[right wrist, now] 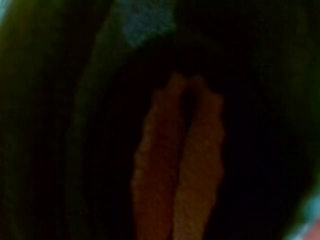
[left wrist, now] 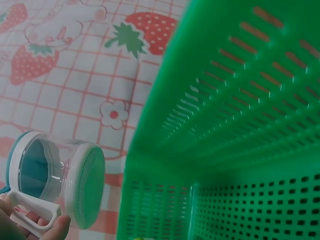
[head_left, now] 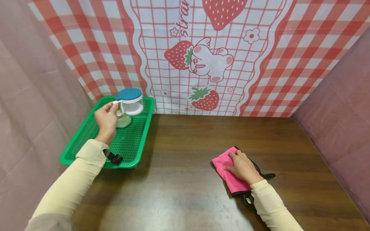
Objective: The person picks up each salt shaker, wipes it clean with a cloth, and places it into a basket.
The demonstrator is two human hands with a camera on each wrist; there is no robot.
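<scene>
In the head view my left hand [head_left: 107, 118] grips the white handle of a clear seasoning jar [head_left: 134, 106] with a blue lid, raised over the green basket [head_left: 141, 141]. The same jar [left wrist: 55, 180] looks tilted beside the basket wall in the left wrist view, fingers around its handle. Partly hidden behind the hand and jar, another clear container [head_left: 123, 122] stands in the basket. My right hand [head_left: 242, 166] rests on a pink cloth [head_left: 228, 175] with black edging, thumb and fingers spread over it. The right wrist view is too dark to add much.
A brown wooden table [head_left: 179, 160] carries the basket at its left and the cloth at its right. Behind it hangs a strawberry-print checked curtain [head_left: 179, 83]. Plain pinkish drapes [head_left: 37, 80] close off both sides. A black strap [head_left: 267, 175] trails from the cloth.
</scene>
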